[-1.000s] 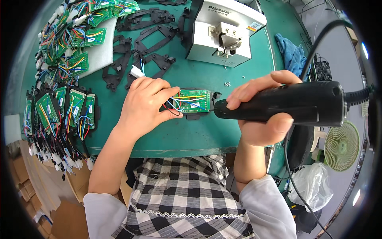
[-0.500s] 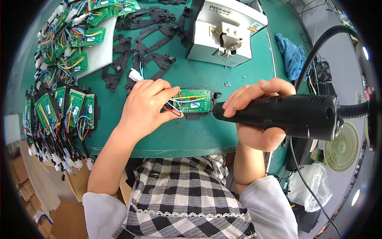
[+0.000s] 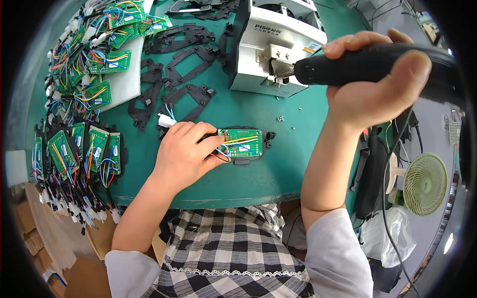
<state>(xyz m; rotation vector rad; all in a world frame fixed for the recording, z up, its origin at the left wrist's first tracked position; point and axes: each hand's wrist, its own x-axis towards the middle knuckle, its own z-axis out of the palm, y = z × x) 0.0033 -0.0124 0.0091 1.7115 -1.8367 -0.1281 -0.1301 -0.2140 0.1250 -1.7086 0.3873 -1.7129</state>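
My left hand (image 3: 188,153) is closed on the left end of a green circuit board (image 3: 251,143), which sits in a black plastic frame (image 3: 242,162) on the table. Yellow, blue, white and red wires run over the board and under my fingers. A white connector (image 3: 165,120) on wires pokes out beyond that hand. My right hand (image 3: 380,84) grips a black electric screwdriver (image 3: 343,67), raised at the far right. Its tip meets the metal outlet on the front of a white screw feeder (image 3: 266,49); whether a screw is on the tip I cannot make out.
Several empty black frames (image 3: 191,64) lie beyond my left hand. Wired boards (image 3: 99,144) are heaped along the left edge, some on white foam (image 3: 126,74). Loose screws (image 3: 280,118) are scattered before the feeder. A cable (image 3: 385,198) hangs at right, near a green fan (image 3: 425,184).
My right hand has lifted the screwdriver off the board's right end and carried it away, up to the feeder's outlet. My left hand still holds the board in place.
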